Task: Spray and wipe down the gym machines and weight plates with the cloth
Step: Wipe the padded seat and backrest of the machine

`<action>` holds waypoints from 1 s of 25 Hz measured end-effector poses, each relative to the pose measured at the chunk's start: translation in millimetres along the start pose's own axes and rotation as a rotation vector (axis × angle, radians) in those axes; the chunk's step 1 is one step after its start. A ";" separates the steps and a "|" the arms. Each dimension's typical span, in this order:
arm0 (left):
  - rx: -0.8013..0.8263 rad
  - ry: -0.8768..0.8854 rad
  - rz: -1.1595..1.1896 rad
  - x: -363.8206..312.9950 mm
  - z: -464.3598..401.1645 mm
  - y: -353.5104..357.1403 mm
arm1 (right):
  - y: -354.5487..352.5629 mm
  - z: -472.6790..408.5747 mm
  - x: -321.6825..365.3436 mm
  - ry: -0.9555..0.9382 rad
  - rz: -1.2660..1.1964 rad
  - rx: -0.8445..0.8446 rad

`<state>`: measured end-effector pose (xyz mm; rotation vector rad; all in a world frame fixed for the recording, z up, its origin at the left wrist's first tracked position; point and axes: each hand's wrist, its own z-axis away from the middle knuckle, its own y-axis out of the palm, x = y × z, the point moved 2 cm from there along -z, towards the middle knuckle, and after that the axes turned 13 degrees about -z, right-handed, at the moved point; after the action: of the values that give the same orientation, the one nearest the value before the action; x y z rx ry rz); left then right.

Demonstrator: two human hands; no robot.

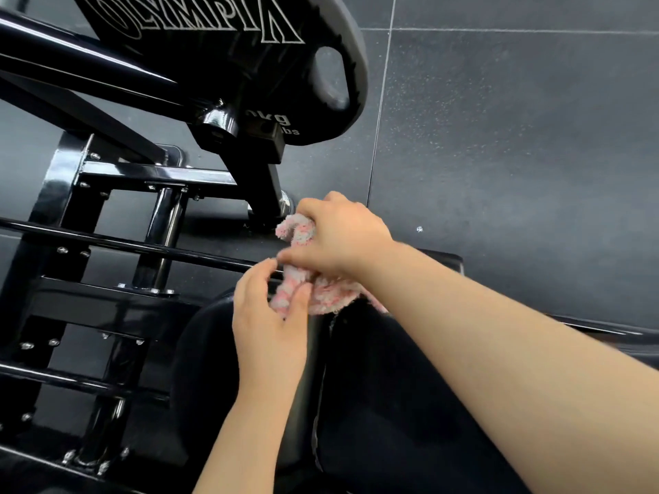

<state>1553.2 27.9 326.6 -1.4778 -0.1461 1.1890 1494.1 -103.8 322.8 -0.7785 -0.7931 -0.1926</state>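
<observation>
While your right hand [338, 237] has its fingers [310, 208] curled round the pink-and-white cloth [303, 276], bunching the top of it against the chrome sleeve end [287, 205] at the foot of the black post [264, 172], your left hand [271, 308] pinches the hanging tail between thumb and fingertips. Both hands are on the cloth; neither is spread flat.

Step, as I read it: re-folding the cloth or starting on the sleeve stub. To do it well:
- Gather the tail into the right palm so nothing drags on the lower rail [142, 246].
- Fold to a flat pad, then wrap the stub and twist; a loose bunch will likely only touch high spots.
- Free the left hand to steady the frame [64, 194] or fetch the spray. No spray bottle is in view, and I can't tell if the cloth is damp.
- Work from the stub outward along the post, then up to the plate.

Count: one cloth, two hands, one weight plate [228, 58] (OLYMPIA lettering, one grip hole visible, kg figure part hidden), one machine frame with several bolted cross-rails. Dark speckled floor tiles [517, 137] lie behind.
</observation>
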 end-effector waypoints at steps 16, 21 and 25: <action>-0.110 -0.225 0.268 -33.7 -40.7 4.8 | -18.4 -37.0 -24.1 0.165 -0.563 0.448; -0.250 -0.275 0.274 -38.4 -46.1 4.2 | -15.5 -42.8 11.4 -0.078 0.035 0.572; -0.281 -0.224 0.174 -45.1 -53.8 3.7 | -14.6 -70.7 10.8 0.152 -0.006 0.712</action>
<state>1568.5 -39.5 339.0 -1.6215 -0.3551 1.5228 1535.5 -161.8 307.1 -0.0866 -0.6545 0.0323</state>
